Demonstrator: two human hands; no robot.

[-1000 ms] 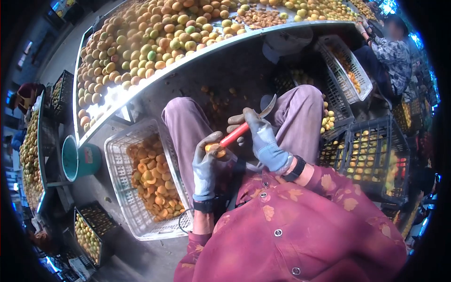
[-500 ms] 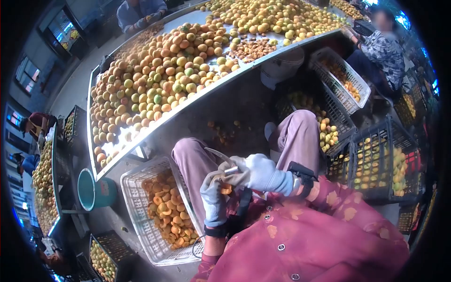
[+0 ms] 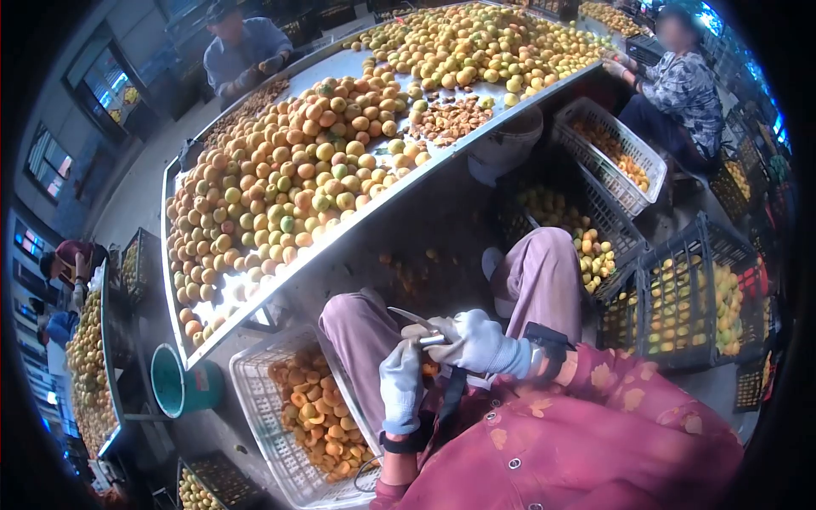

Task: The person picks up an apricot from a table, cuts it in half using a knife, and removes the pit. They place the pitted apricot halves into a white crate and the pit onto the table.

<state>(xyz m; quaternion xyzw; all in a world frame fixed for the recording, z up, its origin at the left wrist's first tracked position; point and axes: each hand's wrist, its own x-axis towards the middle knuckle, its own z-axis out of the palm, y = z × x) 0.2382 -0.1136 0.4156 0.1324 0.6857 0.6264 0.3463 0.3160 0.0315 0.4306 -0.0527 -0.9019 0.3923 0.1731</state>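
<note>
My left hand, in a pale glove, is closed around a piece of orange fruit above my lap. My right hand, also gloved, grips a knife with a curved blade that points up and to the left. Both hands touch each other in front of my knees. Much of the fruit is hidden by my fingers. Left of my knee, a white basket on the floor holds halved orange fruit.
A metal-edged table bears heaped whole fruit and a pile of pits. A teal bucket stands at the left. Black crates of fruit are at the right. One person sits behind the table, another at the right.
The whole view has shifted, so the table, basket and hands appear lower. Both hands remain together with the knife and fruit. The person behind the table is now more fully visible.
</note>
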